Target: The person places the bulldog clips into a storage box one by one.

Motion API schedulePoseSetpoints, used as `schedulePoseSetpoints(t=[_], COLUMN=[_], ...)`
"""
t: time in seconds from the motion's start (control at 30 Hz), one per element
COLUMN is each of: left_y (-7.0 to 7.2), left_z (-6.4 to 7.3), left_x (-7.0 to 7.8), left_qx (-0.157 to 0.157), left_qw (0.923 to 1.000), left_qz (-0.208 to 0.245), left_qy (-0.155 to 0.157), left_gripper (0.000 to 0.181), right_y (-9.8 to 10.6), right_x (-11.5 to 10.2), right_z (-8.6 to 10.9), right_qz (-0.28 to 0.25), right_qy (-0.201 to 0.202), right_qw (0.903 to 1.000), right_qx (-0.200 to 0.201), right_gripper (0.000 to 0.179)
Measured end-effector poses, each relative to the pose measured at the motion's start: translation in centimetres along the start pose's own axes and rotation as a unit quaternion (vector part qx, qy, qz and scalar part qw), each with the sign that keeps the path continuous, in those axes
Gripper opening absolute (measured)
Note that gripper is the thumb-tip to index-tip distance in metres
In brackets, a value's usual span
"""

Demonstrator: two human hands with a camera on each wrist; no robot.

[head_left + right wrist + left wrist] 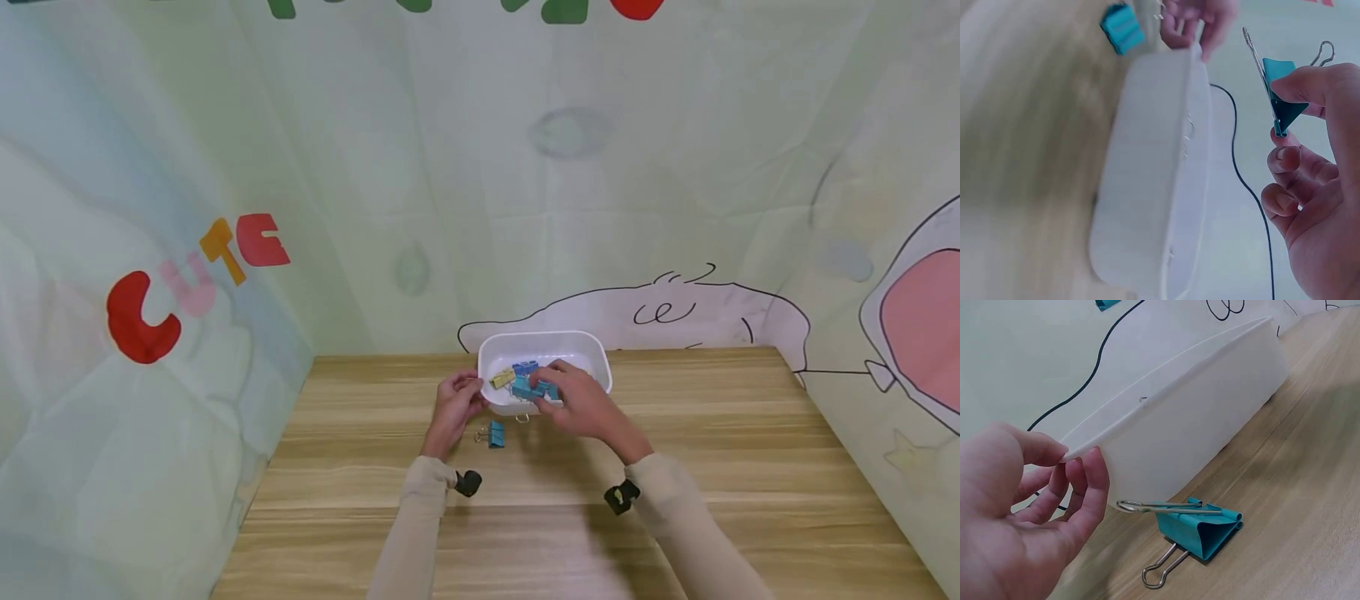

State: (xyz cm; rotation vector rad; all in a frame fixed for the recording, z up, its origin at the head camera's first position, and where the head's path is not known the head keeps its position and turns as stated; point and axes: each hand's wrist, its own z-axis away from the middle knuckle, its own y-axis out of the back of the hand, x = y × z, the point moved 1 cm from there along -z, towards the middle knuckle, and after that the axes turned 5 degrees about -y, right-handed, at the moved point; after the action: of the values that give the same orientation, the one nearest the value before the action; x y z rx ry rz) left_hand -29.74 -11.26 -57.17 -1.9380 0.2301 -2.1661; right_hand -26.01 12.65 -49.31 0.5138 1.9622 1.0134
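Observation:
My left hand point(453, 410) pinches the left end of a white plastic container point(1172, 437) by its rim, thumb on top and fingertips against the outer wall. Over the container, my right hand point(581, 403) holds a teal binder clip point(1282, 72) between thumb and fingers, its wire handles sticking out. A yellow binder clip point(502, 379) and a blue binder clip point(525, 367) lie inside the container. In the wrist views the container's wall hides most of its contents. Another teal binder clip point(1200, 528) rests on the table just in front of the container, near my left hand.
The container stands at the back edge of the wooden table point(360, 483). Behind it and at both sides hangs a printed cloth backdrop point(375, 167). A small dark wrist camera point(622, 497) sits at the right cuff, and one at the left.

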Motion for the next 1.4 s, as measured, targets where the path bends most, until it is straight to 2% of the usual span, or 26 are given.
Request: schedulePoseSetpoints(t=[0.27, 0.5, 0.73, 1.2, 1.4], left_y=[0.0, 0.1, 0.1, 0.1, 0.0], left_z=[-0.1, -0.3, -0.2, 0.0, 0.1], left_x=[-0.1, -0.4, -0.3, -0.3, -0.1], left_qx=[0.004, 0.006, 0.008, 0.009, 0.006], left_qw=[1.0000, 1.0000, 1.0000, 0.9999, 0.9999], left_qz=[0.002, 0.006, -0.001, -0.006, -0.008], left_qy=[0.002, -0.002, 0.003, -0.001, -0.002], left_gripper=[0.035, 0.034, 0.036, 0.036, 0.035], right_y=[2.4, 3.6, 4.8, 5.5, 5.5], right_x=[1.4, 2.4, 2.8, 3.4, 3.8], right_z=[-1.6, -2.4, -3.3, -3.7, -3.9], right_qz=[0.010, 0.006, 0.018, 0.029, 0.034], right_qy=[-0.029, -0.029, -0.060, -0.090, -0.089], right_qw=[0.9995, 0.9994, 0.9978, 0.9954, 0.9953], right_qx=[0.009, 0.016, 0.020, 0.015, 0.018], right_gripper=[0.020, 0.019, 0.021, 0.023, 0.021])
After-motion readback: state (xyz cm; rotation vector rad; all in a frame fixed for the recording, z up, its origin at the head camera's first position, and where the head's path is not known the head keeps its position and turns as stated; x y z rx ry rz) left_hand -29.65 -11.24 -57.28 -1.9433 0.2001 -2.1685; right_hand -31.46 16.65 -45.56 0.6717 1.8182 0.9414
